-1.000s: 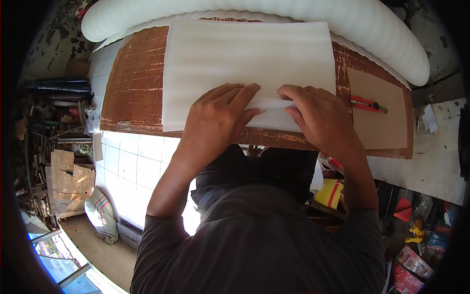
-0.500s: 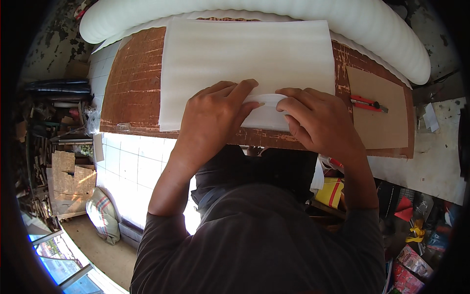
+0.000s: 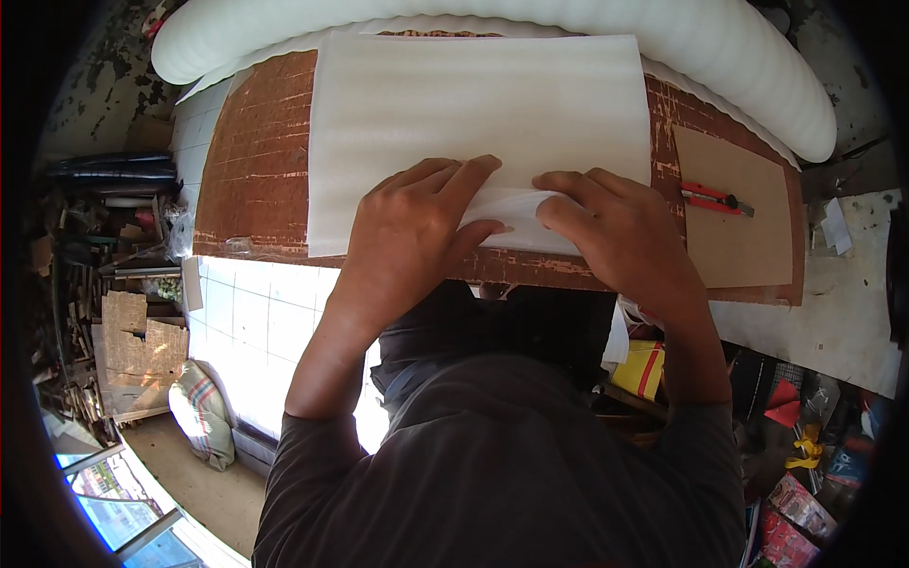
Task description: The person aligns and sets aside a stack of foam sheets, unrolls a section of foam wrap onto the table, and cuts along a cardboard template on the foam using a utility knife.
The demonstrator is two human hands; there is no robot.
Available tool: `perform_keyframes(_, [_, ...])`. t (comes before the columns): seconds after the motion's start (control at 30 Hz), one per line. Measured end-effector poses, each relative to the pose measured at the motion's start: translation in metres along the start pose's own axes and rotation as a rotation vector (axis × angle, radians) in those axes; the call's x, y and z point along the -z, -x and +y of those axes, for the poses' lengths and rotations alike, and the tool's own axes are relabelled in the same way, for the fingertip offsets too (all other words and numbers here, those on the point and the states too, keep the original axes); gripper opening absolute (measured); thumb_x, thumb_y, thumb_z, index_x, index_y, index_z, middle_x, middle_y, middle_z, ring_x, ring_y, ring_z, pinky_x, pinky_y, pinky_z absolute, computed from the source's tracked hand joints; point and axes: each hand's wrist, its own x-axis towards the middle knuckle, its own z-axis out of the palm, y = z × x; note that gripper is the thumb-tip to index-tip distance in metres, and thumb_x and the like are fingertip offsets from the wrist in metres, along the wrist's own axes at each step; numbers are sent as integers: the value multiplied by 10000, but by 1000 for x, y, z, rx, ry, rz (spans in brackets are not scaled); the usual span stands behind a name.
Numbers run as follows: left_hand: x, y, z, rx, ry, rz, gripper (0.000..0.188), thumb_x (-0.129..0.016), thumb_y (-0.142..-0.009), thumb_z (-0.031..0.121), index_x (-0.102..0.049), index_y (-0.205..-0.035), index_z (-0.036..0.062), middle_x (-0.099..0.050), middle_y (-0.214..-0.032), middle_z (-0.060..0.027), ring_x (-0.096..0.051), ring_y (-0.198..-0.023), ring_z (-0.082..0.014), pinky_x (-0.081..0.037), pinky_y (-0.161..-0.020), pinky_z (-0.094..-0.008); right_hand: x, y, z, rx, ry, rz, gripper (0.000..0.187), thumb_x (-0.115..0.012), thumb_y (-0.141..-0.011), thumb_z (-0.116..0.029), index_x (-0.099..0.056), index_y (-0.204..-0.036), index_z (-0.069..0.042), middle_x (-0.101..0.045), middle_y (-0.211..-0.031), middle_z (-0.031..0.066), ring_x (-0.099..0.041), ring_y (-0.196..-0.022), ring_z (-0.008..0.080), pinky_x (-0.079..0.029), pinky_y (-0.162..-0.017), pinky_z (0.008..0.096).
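The white foam sheet (image 3: pixel 473 104) lies on the brown tabletop (image 3: pixel 256 161), right in front of the person. Most of it is flat; only the near edge is lifted into a loose fold between the hands — the handling looks barely begun, with the broad far part left unfolded. The left hand (image 3: pixel 407 222) rests on the sheet, thumb and forefinger spread apart; the right hand (image 3: pixel 625 222) curls at the lifted edge — its thumb is hidden, so I cannot tell whether it grips. A red cutter (image 3: pixel 720 201) lies on a tan board (image 3: pixel 739 251) to the right; a thick white roll (image 3: pixel 284 28) lies behind.
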Motion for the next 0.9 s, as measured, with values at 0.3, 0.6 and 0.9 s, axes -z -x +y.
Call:
perform_keyframes(0.3, [-3,-1,-2,13,-15,-8,397,-808,-937,232,-703,-1286,76,-785,-1090,-170,-771,-981,-358,-626,-844,-444,9,0,-7,-6,-21,-35,298,-837,-841,-161,-663,-1071,-85,-737,-1165,82,-696,-918,251,-606,-762,387])
perform_keyframes(0.6, [1,1,-1,-10,-5,-33,525,-854,-878,253,-680,-1347,93,-774,-1145,-171,-751,-1055,-371,-614,-895,-459,-2,1,-4,-46,-10,-16,270,-793,-855,-81,-643,-1079,-95,-741,-1197,41,-691,-920,253,-578,-756,408])
perform_keyframes(0.9, [-1,1,-1,23,-3,-54,486,-829,-903,238,-683,-1342,91,-773,-1139,-166,-749,-1043,-369,-612,-888,-456,5,-2,-11,-27,-16,-28,330,-818,-850,-143,-614,-1099,-70,-717,-1114,80,-689,-898,242,-602,-766,378])
